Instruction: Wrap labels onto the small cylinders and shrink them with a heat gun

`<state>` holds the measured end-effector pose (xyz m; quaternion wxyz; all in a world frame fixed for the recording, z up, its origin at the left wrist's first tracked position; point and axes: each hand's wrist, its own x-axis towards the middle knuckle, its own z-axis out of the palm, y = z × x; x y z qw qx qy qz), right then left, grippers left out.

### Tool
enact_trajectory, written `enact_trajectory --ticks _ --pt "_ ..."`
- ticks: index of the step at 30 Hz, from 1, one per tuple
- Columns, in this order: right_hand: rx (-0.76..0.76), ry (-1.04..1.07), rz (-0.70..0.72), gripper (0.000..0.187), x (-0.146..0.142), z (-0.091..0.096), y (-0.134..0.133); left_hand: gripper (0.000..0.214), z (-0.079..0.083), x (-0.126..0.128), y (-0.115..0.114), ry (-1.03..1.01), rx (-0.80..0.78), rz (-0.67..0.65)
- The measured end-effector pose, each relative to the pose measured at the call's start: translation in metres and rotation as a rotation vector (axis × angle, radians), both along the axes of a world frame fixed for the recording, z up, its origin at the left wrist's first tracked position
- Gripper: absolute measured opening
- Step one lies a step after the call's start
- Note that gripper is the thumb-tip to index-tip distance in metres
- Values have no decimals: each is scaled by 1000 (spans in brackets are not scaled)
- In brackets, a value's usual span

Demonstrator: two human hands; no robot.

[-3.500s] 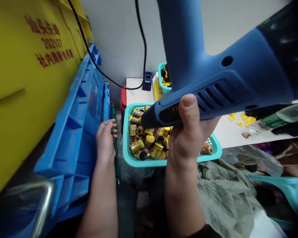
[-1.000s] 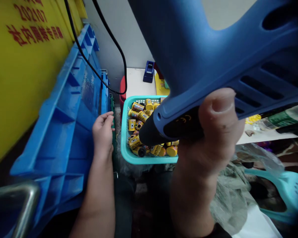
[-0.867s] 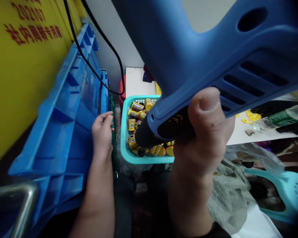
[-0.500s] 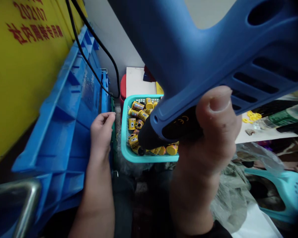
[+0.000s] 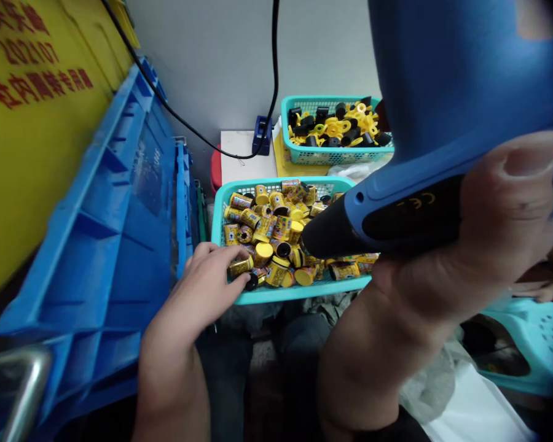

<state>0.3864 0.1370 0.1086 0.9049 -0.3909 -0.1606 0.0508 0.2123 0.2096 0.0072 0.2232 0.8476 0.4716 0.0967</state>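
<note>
My right hand [image 5: 470, 239] is wrapped round a large blue power tool [image 5: 424, 159] with a black end and a CE mark, its thumb lying along the side. The tool is held up close to the camera, its black end over the right part of a turquoise basket [image 5: 276, 299]. Many small yellow printed canisters [image 5: 263, 228], some with black ends, fill this basket. At its front left corner my left hand [image 5: 212, 276] has thumb and fingers closed on a yellow canister [image 5: 240, 266] with a black end.
A second turquoise basket [image 5: 336, 153] behind holds yellow rings and black caps. A black cable [image 5: 198, 132] hangs across the back. Blue crates [image 5: 92, 227] and a yellow panel [image 5: 27, 153] line the left. A turquoise stool [image 5: 534, 344] stands at the right.
My left hand has moved right from beside the crates to the basket and closed on a canister. The blue tool has shifted right in view, showing more of both baskets.
</note>
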Motion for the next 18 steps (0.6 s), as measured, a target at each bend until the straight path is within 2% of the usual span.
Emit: enact_trajectory --ticks 2,3,7,11,13,18 --pt "-61 -303 -38 8 0 -4 1 33 -3 -1 -1 22 81 3" --pt "-51 -325 -55 8 0 -6 1 35 -5 -2 -1 39 112 11" --pt "81 -159 -25 12 -3 -6 -1 38 -4 -5 5 26 128 38" --pt "83 -41 103 25 -3 1 -3 26 2 -2 11 -104 290 128" --pt "83 -66 128 30 -1 2 -2 24 2 3 13 -125 340 102" --pt "81 -163 106 35 3 -9 6 48 1 10 11 -129 187 10"
